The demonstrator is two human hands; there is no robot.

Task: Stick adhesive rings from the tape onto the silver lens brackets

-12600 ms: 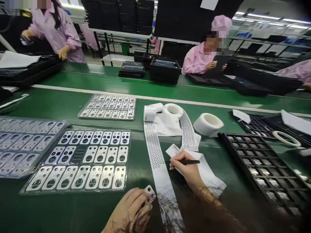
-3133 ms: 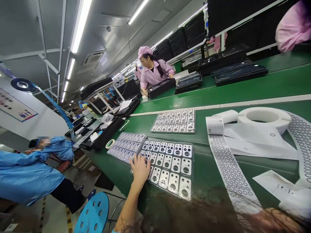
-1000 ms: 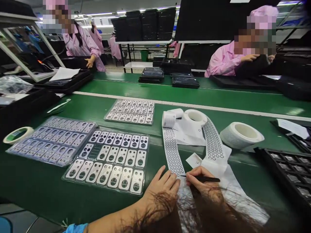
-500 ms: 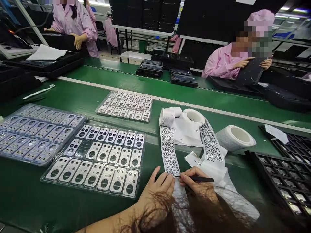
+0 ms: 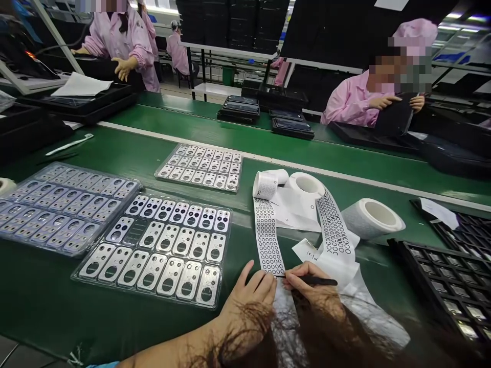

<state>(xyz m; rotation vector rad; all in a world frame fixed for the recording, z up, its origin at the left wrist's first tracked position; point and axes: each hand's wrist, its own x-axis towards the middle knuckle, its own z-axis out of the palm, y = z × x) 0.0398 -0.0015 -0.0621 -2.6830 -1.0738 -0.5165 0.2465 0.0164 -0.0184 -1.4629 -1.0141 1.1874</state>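
A white strip of ring-shaped stickers (image 5: 269, 240) runs down from a small roll (image 5: 265, 185) towards me. My left hand (image 5: 253, 296) is closed at the lower end of the strip, fingers curled on its left edge, thumb sticking out. My right hand (image 5: 312, 289) pinches black tweezers (image 5: 321, 281), their tip at the strip's bottom row beside my left fingertips. Hair partly covers both hands. Left of them lies a clear tray of silver plates (image 5: 169, 278) with round holes; one pocket in its middle row holds no plate.
Another plate tray (image 5: 199, 167) lies behind, and a bluish stack of trays (image 5: 69, 207) at left. A large white roll (image 5: 374, 217) and a black compartment tray (image 5: 445, 281) stand at right. A toothbrush (image 5: 69, 144) lies far left. Across the bench, a person in pink (image 5: 351, 97) handles a black piece.
My view has shifted slightly, so the trays appear a little further right. Both hands stay at the strip's end. At the back left, a co-worker's hand has opened away from a black box.
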